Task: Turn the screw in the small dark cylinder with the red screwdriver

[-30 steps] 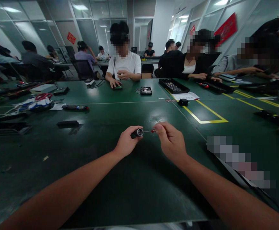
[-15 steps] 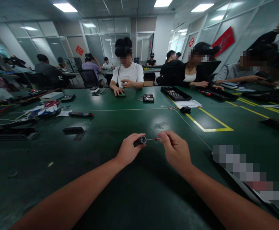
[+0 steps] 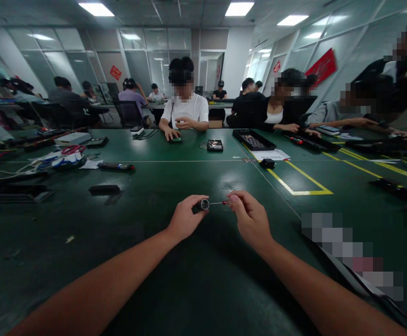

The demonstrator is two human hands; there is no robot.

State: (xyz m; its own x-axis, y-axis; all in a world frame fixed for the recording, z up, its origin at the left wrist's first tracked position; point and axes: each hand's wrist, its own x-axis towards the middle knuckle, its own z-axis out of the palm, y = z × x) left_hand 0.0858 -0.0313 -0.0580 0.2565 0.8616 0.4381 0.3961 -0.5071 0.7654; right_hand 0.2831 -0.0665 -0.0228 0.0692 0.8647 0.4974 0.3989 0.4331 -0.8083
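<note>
Just above the green table, my left hand [image 3: 186,218] is closed around a small black cylindrical part [image 3: 204,204]. Its round open end, with a silvery rim, faces me. A thin screwdriver [image 3: 225,202] with a red handle is pinched in my right hand [image 3: 250,215], and my fingers cover most of that handle. The metal shaft points left and its tip reaches the rim of the cylinder. Whether the tip is inside it or only touching, I cannot tell.
A black bar-shaped part [image 3: 104,189] and a pen-like electric tool [image 3: 115,166] lie to the left. Ahead are a black tray [image 3: 254,140] and a small black block [image 3: 268,163]. A partly blurred sheet [image 3: 350,252] lies at right. A co-worker [image 3: 185,109] sits opposite.
The view has shifted slightly, so the table items sit a little further left. Both hands keep their hold on the cylinder and the screwdriver.
</note>
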